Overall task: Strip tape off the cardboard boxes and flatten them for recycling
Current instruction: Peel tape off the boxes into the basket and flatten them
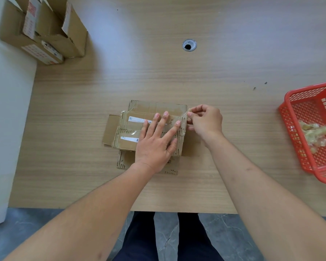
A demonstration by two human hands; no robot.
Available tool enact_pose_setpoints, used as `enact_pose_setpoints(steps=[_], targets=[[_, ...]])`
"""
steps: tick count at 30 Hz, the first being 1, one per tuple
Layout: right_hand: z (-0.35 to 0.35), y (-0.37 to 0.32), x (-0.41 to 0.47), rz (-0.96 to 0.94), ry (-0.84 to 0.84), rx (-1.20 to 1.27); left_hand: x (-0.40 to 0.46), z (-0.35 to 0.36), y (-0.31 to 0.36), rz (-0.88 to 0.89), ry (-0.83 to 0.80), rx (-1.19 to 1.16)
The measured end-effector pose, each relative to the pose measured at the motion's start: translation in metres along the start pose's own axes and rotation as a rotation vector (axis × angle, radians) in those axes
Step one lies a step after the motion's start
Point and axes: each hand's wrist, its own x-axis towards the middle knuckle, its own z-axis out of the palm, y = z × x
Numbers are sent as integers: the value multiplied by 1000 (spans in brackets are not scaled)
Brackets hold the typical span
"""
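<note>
A small cardboard box (128,129) lies in the middle of the wooden table with its flaps spread out flat around it. Clear tape and white label remnants cover its top. My left hand (156,142) presses flat on the box's right half, fingers straight and spread. My right hand (203,121) is at the box's right end, thumb and fingers pinching a strip of clear tape (186,113) at the top right corner.
Two opened cardboard boxes (43,32) stand at the table's far left corner. A red plastic basket (297,113) with crumpled tape in it sits at the right edge. A cable grommet hole (189,45) lies at the far middle. The table's near edge is close to my legs.
</note>
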Motion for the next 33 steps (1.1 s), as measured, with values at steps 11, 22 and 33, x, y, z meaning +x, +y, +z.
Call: enact_pose_setpoints(steps=[11, 22, 33], targets=[[-10, -17, 14, -147, -337, -374, 1, 2, -1, 11, -6, 1], [-9, -28, 7, 89, -177, -147, 2, -2, -1, 28, -33, -21], [12, -3, -23, 351, 344, 573, 5, -5, -3, 80, -100, -36]])
